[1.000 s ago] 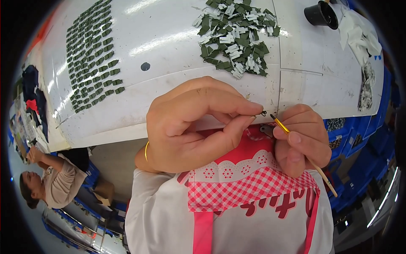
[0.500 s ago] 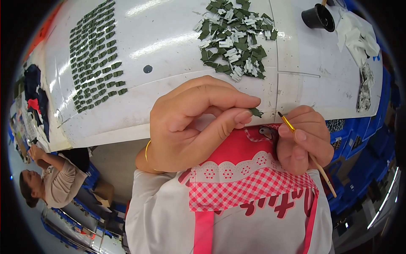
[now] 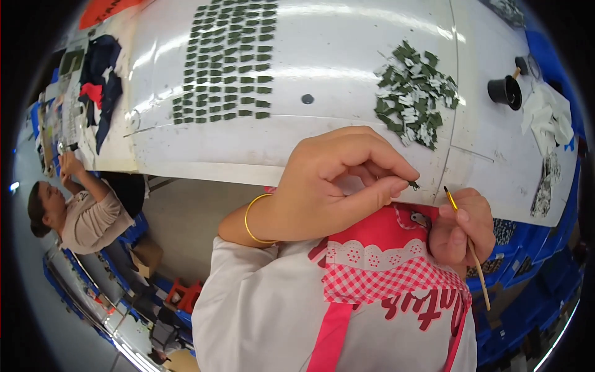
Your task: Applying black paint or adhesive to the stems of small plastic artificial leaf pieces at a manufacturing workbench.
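Nearest the camera, over the red-and-white checked apron (image 3: 384, 279), the right hand (image 3: 462, 232) has drawn back from the left: half a second ago the yellow stick's tip sat just beside the left fingertips, and now a clear gap lies between them. Its grip is closed around the thin yellow stick (image 3: 468, 245), whose long axis runs steeply, the tip pointing up and slightly left toward the near edge of the surface, the tail slanting down to the right past the wrist.

The left hand (image 3: 334, 186) has also turned a little, its knuckles now higher. Thumb and forefinger make a narrow pinch on a tiny dark green piece (image 3: 413, 185), which juts from the fingertips toward the right, held in the air just at the near edge of the white surface (image 3: 347, 56). With stick and piece apart, the touch between them looks finished or paused, as I judge it.

Farther out, a loose heap of green and white pieces (image 3: 414, 93) lies toward the right of the surface, with a small black cup (image 3: 505, 91) beyond it near the right edge. Neat rows of green pieces (image 3: 229, 59) fill the far left part. A seated person (image 3: 80, 211) works off the left edge.
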Action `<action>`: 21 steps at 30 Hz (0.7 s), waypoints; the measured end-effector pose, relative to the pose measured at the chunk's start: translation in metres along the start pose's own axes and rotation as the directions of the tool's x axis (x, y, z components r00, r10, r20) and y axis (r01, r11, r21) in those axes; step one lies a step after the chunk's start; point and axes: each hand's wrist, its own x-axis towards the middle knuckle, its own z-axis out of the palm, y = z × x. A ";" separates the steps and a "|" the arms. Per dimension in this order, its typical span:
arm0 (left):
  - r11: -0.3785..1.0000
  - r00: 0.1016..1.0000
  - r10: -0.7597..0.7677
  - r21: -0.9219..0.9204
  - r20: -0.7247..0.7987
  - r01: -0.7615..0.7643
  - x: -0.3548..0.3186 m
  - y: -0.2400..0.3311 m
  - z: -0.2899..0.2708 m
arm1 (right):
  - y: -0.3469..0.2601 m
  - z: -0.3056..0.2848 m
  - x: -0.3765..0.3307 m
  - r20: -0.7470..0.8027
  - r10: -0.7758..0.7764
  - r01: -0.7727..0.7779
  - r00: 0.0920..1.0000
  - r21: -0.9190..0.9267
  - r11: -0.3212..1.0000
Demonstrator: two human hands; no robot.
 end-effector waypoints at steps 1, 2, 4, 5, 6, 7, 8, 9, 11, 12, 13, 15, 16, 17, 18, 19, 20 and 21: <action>1.000 1.000 -0.005 -0.006 0.024 0.006 -0.001 0.005 -0.007 | 0.002 0.002 -0.001 -0.012 0.002 -0.002 1.000 -0.014 1.000; 1.000 0.988 -0.012 0.006 -0.155 0.013 -0.003 0.017 -0.015 | 0.003 0.004 -0.002 -0.018 -0.016 0.016 1.000 0.007 1.000; 0.987 0.859 0.031 0.151 -0.511 0.054 -0.007 0.041 -0.039 | 0.003 0.004 -0.005 -0.032 -0.015 0.015 0.999 -0.004 1.000; 0.971 0.803 0.092 0.233 -0.589 0.059 -0.006 0.047 -0.064 | 0.003 0.003 -0.005 -0.036 -0.013 0.013 0.999 -0.010 1.000; 0.948 0.737 0.156 0.308 -0.658 0.074 -0.004 0.050 -0.094 | 0.003 0.002 -0.006 -0.037 -0.009 0.009 0.999 -0.017 1.000; 0.915 0.727 0.156 0.375 -0.669 0.148 -0.003 0.053 -0.123 | 0.003 0.001 -0.006 -0.036 -0.018 0.018 0.999 -0.006 1.000; 0.874 0.719 0.155 0.434 -0.677 0.220 -0.003 0.055 -0.149 | 0.003 0.001 -0.006 -0.035 -0.016 0.016 0.999 -0.007 1.000; 0.871 0.717 0.164 0.441 -0.677 0.217 -0.008 0.056 -0.168 | 0.004 0.001 -0.005 -0.036 -0.012 0.012 0.999 -0.007 1.000; 0.841 0.759 0.006 0.413 -0.651 0.348 -0.018 0.055 -0.197 | 0.005 0.004 -0.005 -0.036 -0.002 0.002 0.999 -0.015 1.000; 0.842 0.759 0.008 0.414 -0.651 0.346 -0.020 0.054 -0.202 | 0.005 0.004 -0.004 -0.036 -0.005 0.005 0.999 -0.015 1.000; 0.843 0.788 -0.008 0.420 -0.616 0.337 -0.023 0.053 -0.207 | 0.006 0.005 -0.004 -0.040 -0.002 0.002 0.999 -0.019 1.000; 0.846 0.838 -0.041 0.427 -0.543 0.318 -0.028 0.050 -0.215 | 0.006 0.006 -0.004 -0.046 0.004 -0.005 0.999 -0.027 1.000; 0.849 0.861 -0.058 0.429 -0.505 0.309 -0.030 0.048 -0.219 | 0.005 0.007 -0.004 -0.048 0.007 -0.009 0.999 -0.031 0.999; 0.851 0.859 -0.057 0.426 -0.508 0.309 -0.030 0.046 -0.219 | 0.005 0.007 -0.004 -0.043 0.006 -0.008 0.999 -0.032 0.999; 0.843 0.869 -0.059 0.442 -0.491 0.307 -0.030 0.045 -0.219 | 0.004 0.006 -0.004 -0.036 0.015 -0.017 0.999 -0.037 0.999; 0.835 0.879 -0.061 0.459 -0.473 0.305 -0.028 0.044 -0.219 | 0.003 0.005 -0.004 -0.028 0.025 -0.026 0.999 -0.043 0.999; 0.826 0.889 -0.063 0.476 -0.454 0.302 -0.027 0.042 -0.218 | 0.002 0.005 -0.004 -0.022 0.034 -0.035 0.999 -0.050 0.998; 0.818 0.899 -0.066 0.493 -0.434 0.298 -0.025 0.041 -0.218 | 0.002 0.004 -0.004 -0.016 0.044 -0.045 0.999 -0.057 0.997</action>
